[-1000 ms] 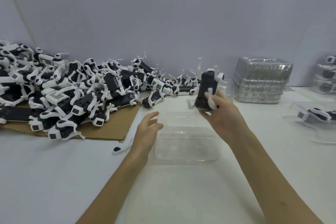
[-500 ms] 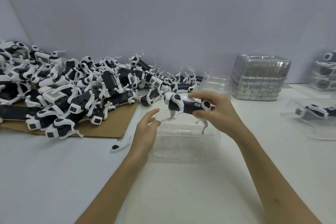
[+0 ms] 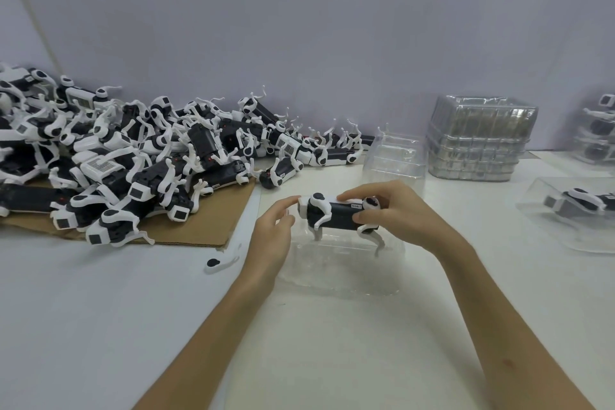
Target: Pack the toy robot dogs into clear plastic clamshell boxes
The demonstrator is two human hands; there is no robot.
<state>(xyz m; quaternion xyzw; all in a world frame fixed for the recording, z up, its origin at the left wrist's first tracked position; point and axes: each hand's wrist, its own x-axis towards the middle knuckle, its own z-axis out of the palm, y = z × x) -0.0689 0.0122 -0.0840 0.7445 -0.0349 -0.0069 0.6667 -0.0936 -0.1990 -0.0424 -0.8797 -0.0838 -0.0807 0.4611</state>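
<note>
- Over the middle of the table [image 3: 100,326], just above the open clamshell box [image 3: 342,276], the toy robot dog [image 3: 336,215] hangs level. Its head is to the left and its legs point down into the tray; it is not yet seated.
- Your right hand [image 3: 399,220] pinches its rear half, fingers on the back and thumb on the near flank. Your left hand [image 3: 271,236] is loose, with only a fingertip touching the head end.
- The legs stand out straight. Lowered like this, the feet would likely catch the tray floor and stop the lid closing.
- Neither hand holds the tray, so a push from the dog could slide it.
- A loose leg piece [image 3: 219,263] lies on the table left of your left wrist, which suggests that forcing a leg may snap it off.
- The pile of dogs [image 3: 133,156] on cardboard [image 3: 206,226] sits far left, the stack of empty boxes [image 3: 479,140] far right and a packed box [image 3: 572,210] at the right edge, all well apart from your hands.
</note>
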